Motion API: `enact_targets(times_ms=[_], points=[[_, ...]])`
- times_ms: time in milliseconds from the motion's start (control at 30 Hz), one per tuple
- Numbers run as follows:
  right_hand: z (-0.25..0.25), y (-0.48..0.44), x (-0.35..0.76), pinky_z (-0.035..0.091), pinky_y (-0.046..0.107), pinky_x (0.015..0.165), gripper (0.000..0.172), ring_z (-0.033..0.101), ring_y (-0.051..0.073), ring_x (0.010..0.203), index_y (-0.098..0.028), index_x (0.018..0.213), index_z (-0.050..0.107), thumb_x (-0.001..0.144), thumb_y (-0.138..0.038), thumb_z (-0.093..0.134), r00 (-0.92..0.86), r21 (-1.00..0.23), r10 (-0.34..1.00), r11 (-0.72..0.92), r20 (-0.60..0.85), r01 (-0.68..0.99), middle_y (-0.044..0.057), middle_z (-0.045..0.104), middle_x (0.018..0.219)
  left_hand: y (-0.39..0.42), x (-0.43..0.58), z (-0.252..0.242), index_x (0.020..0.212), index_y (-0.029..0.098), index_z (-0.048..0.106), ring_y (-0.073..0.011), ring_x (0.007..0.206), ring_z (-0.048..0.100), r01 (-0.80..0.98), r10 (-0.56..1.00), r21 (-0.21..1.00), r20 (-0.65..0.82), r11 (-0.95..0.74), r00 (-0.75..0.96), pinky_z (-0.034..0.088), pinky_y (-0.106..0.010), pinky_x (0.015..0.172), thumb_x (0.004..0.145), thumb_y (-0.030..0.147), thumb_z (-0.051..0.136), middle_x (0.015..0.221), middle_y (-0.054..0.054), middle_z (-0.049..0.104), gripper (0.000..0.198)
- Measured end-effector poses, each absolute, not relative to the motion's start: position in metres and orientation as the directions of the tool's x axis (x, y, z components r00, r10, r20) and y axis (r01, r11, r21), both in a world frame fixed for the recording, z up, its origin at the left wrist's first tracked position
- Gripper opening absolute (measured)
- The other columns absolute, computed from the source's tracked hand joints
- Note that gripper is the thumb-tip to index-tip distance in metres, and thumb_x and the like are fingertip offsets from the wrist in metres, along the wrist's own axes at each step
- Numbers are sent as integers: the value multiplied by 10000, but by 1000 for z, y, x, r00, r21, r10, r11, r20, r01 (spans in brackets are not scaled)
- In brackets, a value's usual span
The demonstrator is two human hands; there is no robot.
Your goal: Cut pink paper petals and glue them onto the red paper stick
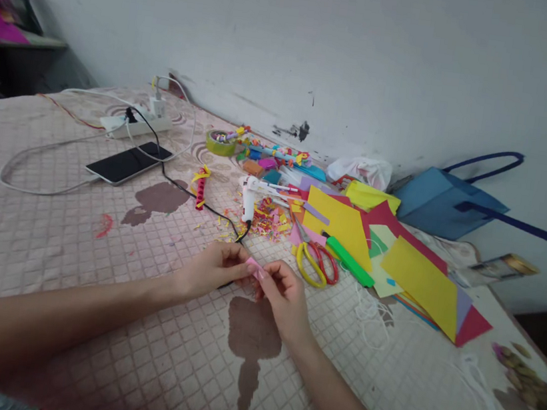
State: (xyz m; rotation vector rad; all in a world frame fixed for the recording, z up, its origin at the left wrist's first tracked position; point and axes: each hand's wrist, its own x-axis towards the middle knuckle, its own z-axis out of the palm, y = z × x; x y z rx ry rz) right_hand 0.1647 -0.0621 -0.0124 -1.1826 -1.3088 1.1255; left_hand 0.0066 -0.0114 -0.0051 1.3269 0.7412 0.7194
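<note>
A small pink piece of paper (256, 268) is pinched between my two hands, low over the tablecloth. My left hand (219, 266) grips its left end with thumb and fingers. On the other end, my right hand (286, 294) has its thumb and fingertips closed. Just beyond my hands stands a white glue gun (248, 200) with a black cord, among many tiny paper scraps (271, 221). Scissors (319, 265) with one yellow and one red handle lie to the right of my right hand, beside a green box cutter (349, 261).
Coloured paper sheets (421, 285) and white string (370, 315) lie to the right, with a blue bag (448, 201) behind. At left are a phone (128, 163), a power strip (135, 125) and loose cables. A red-and-yellow paper-wrapped stick (200, 189) and a tape roll (219, 144) sit farther back.
</note>
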Motion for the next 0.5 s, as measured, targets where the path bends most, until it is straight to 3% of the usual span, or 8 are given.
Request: enact_targets(times_ms=[500], points=[[-9, -63, 164, 410, 218, 483, 194, 503, 101, 503, -189, 722, 547, 831, -349, 562, -6, -985, 993, 117, 117, 128, -36, 534, 582, -12, 7, -6, 732, 124, 579, -99, 573, 552, -20, 801, 996, -60, 90, 596, 441, -228, 561, 758, 414, 610, 639, -11, 615, 293]])
